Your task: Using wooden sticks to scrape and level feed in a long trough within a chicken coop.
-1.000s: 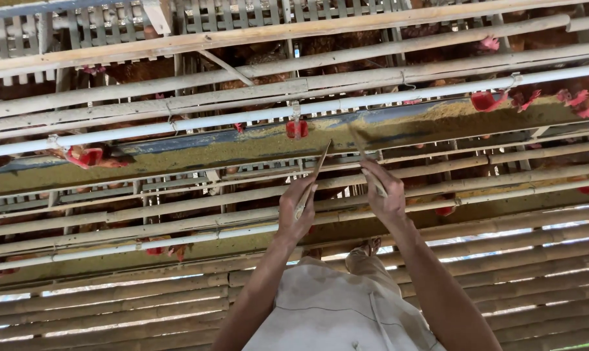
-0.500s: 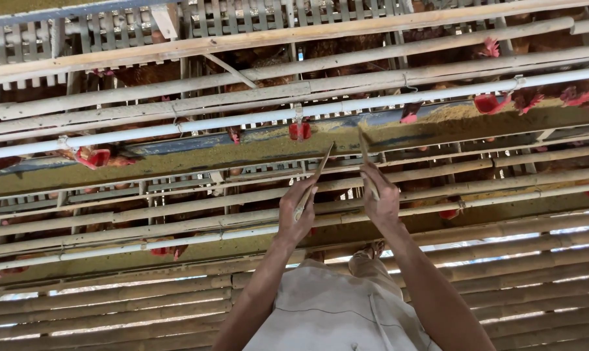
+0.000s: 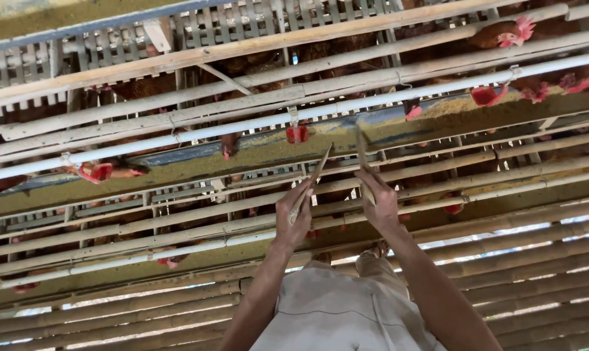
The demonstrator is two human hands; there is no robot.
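Both hands were raised side by side toward the long feed trough (image 3: 197, 170), which ran across the view just beyond the stick tips, its long axis rising to the right. The left hand (image 3: 293, 220) was closed around a thin flat stick (image 3: 313, 183) leaning right; the right hand (image 3: 380, 203) gripped a second flat stick (image 3: 363, 164) leaning slightly left, its tip nearer the feed. A white pipe (image 3: 242, 127) and bamboo slats (image 3: 177, 214) crossed between, with hens' heads (image 3: 510, 34) poking through above.

Brown hens with red combs (image 3: 502, 32) are mostly hidden behind the bamboo cage slats (image 3: 242, 49); both forearms get cut off at the bottom edge.
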